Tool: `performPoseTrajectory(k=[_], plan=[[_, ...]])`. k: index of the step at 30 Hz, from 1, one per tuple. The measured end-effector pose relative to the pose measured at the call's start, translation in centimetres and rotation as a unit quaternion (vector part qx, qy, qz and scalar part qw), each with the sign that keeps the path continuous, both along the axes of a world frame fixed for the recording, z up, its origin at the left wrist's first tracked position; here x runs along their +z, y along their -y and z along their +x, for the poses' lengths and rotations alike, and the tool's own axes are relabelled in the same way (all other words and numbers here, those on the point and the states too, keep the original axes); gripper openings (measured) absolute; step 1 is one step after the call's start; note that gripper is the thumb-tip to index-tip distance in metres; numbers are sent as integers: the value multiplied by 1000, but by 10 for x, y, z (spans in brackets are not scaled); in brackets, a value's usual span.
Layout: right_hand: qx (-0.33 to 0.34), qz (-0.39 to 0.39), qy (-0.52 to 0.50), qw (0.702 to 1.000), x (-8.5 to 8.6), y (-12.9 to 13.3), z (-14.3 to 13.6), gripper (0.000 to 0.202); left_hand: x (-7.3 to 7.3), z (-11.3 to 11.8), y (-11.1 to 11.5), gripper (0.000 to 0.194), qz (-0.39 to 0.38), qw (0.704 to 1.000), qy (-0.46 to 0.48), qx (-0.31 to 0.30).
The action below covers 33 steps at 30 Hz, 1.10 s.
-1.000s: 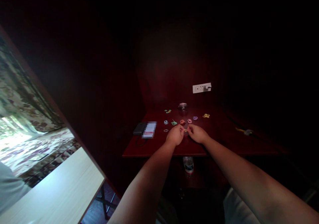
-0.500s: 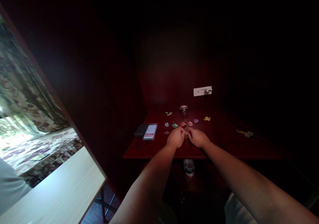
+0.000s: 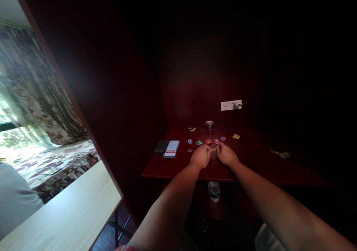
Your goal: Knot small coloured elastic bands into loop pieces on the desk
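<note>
Both bare forearms reach forward from the near edge, angled inward, wrists over the surface (image 3: pixel 173 171). Left hand (image 3: pixel 201 156): knuckles up, fingers curled, thumb and fingertips nearly closed in a pinch on one end of a thin yellow band (image 3: pixel 214 149). Right hand (image 3: pixel 226 154): mirrors it, fingers bent, fingertips pinched at the other end. Small gap between the hands.

Surface dark red, glossy, built into a dim alcove. Below its front edge, a clear plastic bottle (image 3: pixel 214 192) with a dark label. To the left, outside the partition, a pale wood tabletop (image 3: pixel 64 202); past it a bed (image 3: pixel 67 161) with floral cover, then a patterned curtain (image 3: pixel 41 83) by a bright window. Left on the surface: a black case (image 3: pixel 161 147) beside a pixelated pale rectangle (image 3: pixel 171 148). Far right: a yellow-and-grey item (image 3: pixel 281 154), too dim to name.

Band between the hands: slim, drawn nearly straight, just above or on the surface; cannot tell which. Beyond it, a row of small bundles: blue (image 3: pixel 190 141), green (image 3: pixel 199 142), orange-red (image 3: pixel 208 142), pink (image 3: pixel 216 141), purple (image 3: pixel 223 138), yellow (image 3: pixel 235 136). Farther back, loose rings (image 3: pixel 192 129) and a clear jar (image 3: pixel 209 125); on the wall, a white socket strip (image 3: pixel 231 105), plug in.
</note>
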State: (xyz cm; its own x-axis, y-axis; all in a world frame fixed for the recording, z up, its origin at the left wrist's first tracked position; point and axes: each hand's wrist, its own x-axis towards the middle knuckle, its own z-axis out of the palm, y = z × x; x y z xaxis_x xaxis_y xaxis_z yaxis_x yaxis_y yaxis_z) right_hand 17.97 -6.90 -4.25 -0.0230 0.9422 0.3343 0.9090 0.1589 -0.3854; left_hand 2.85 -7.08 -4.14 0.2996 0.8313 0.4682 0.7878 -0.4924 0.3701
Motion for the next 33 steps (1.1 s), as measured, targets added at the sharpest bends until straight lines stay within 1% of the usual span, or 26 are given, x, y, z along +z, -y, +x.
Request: performPoseTrajectory(k=[2,5,7,12,25,33], plan=[[1,0,2,1000,-1,-2,1,30,0,0,0,18,-1,1000,2,2],[53,7,31,998,-3,-2,2,24,0,0,0,18,-2,1000,5,4],[66,14,39,997,-4,0,1,23,1,0,1,18,-4,1000,6,3],[45,18,28,998,-3,1,0,21,2,0,1,16,-5,1000,9,0],[59,26,26,998,-4,2,0,22,-3,-3,-3,12,4,1000,16,-11],[53,23,23,998,-1,5,-1,20,1,-2,0,13,-8,1000,24,-16]])
